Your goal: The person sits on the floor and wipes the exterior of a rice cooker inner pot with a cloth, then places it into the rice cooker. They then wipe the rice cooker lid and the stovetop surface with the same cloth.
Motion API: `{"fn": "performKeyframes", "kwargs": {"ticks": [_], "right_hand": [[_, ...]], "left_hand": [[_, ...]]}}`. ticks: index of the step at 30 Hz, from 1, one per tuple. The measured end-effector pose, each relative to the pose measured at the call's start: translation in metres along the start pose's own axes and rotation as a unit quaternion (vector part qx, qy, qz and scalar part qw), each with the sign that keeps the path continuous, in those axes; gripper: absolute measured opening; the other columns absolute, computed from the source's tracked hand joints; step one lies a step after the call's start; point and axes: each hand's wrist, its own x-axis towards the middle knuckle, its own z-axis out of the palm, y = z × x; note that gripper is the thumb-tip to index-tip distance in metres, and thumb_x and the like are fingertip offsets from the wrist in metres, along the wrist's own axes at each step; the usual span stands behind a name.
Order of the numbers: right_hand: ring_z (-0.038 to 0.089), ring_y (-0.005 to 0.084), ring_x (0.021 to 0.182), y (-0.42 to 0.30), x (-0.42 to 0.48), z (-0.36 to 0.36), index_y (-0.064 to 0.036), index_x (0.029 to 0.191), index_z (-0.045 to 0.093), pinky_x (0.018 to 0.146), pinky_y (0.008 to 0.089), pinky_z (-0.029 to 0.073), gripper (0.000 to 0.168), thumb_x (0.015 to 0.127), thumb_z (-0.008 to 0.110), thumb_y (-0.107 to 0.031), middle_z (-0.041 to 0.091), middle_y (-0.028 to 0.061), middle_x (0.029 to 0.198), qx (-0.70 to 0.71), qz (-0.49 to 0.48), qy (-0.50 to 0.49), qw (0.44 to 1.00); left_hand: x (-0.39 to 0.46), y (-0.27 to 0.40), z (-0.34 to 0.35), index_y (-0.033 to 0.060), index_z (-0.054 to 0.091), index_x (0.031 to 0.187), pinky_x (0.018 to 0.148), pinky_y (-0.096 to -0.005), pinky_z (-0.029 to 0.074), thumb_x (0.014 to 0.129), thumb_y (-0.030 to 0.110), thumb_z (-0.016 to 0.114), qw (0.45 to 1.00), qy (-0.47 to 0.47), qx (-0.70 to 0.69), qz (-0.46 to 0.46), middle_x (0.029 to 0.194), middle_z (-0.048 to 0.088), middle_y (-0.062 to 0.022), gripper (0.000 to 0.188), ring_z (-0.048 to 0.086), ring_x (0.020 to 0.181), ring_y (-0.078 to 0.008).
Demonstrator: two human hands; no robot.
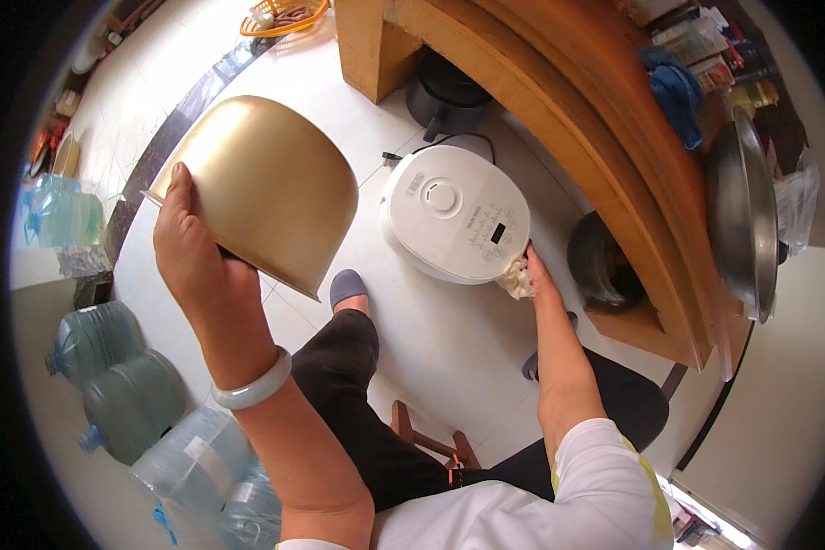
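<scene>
My left hand (pixel 196 254) grips the rim of a gold-coloured metal inner pot (pixel 268 185) and holds it up on its side, its outer wall facing me. On the tiled floor stands a white rice cooker (pixel 447 213) with its lid down, showing a round steam vent and a button panel. My right hand (pixel 537 273) is at the cooker's front edge with a crumpled whitish cloth (pixel 517 278) in it. The fingers are partly hidden behind the cloth and the cooker.
A black pot (pixel 450 93) and a dark round vessel (pixel 603 258) sit under the curved wooden table (pixel 522 82). A large metal pan (pixel 742 220) stands at the right. Several plastic water jugs (pixel 134 405) line the left. An orange basket (pixel 282 17) is at the top.
</scene>
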Motion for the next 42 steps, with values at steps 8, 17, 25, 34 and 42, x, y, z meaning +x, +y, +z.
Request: {"fn": "performKeyframes", "kwargs": {"ticks": [8, 17, 25, 34, 42], "right_hand": [[0.061, 0.0189, 0.095, 0.071, -0.032, 0.004, -0.009, 0.124, 0.055, 0.081, 0.0338, 0.051, 0.056, 0.093, 0.045, -0.055, 0.063, 0.0038, 0.113, 0.089, 0.025, -0.068, 0.993], [0.063, 0.0202, 0.090, 0.169, -0.080, 0.046, -0.012, 0.133, 0.048, 0.080, 0.0334, 0.052, 0.045, 0.091, 0.049, -0.028, 0.062, 0.0078, 0.114, 0.187, 0.002, -0.078, 0.979], [0.063, 0.0190, 0.096, 0.183, -0.092, 0.047, -0.006, 0.132, 0.051, 0.080, 0.0314, 0.052, 0.050, 0.082, 0.044, 0.000, 0.062, 0.0105, 0.116, 0.064, -0.030, -0.048, 0.996], [0.063, 0.0207, 0.075, 0.197, -0.102, 0.047, 0.000, 0.099, 0.064, 0.068, 0.0333, 0.053, 0.023, 0.081, 0.050, -0.003, 0.066, 0.0089, 0.086, 0.015, -0.033, -0.017, 0.999], [0.063, 0.0206, 0.074, 0.193, -0.086, 0.052, -0.004, 0.091, 0.068, 0.068, 0.0347, 0.052, 0.022, 0.081, 0.049, -0.004, 0.066, 0.0094, 0.085, 0.203, -0.067, 0.006, 0.977]], "left_hand": [[-0.004, -0.007, 0.014, -0.0067, 0.054, 0.111, 0.080, -0.0302, 0.052, 0.097, 0.019, 0.049, 1.000, -0.022, 0.010, 0.002, 0.102, 0.063, -0.0131, 0.030, 0.063, 0.092, -0.0198], [-0.005, -0.018, 0.030, -0.0063, 0.054, 0.110, 0.082, -0.0324, 0.052, 0.097, 0.018, 0.046, 0.997, -0.051, 0.063, -0.013, 0.103, 0.062, -0.0143, 0.028, 0.063, 0.092, -0.0228], [0.008, -0.022, 0.022, -0.0060, 0.053, 0.108, 0.082, -0.0359, 0.052, 0.097, 0.018, 0.047, 0.986, -0.124, 0.109, -0.018, 0.103, 0.060, -0.0156, 0.027, 0.061, 0.093, -0.0247], [0.027, -0.032, 0.000, -0.0053, 0.053, 0.106, 0.082, -0.0367, 0.052, 0.096, 0.017, 0.049, 0.964, -0.195, 0.177, 0.020, 0.102, 0.058, -0.0153, 0.025, 0.060, 0.092, -0.0243], [0.029, -0.033, 0.004, 0.0006, 0.053, 0.100, 0.078, -0.0347, 0.052, 0.094, 0.017, 0.054, 0.953, -0.236, 0.184, -0.039, 0.094, 0.057, -0.0084, 0.018, 0.059, 0.089, -0.0204]]}}
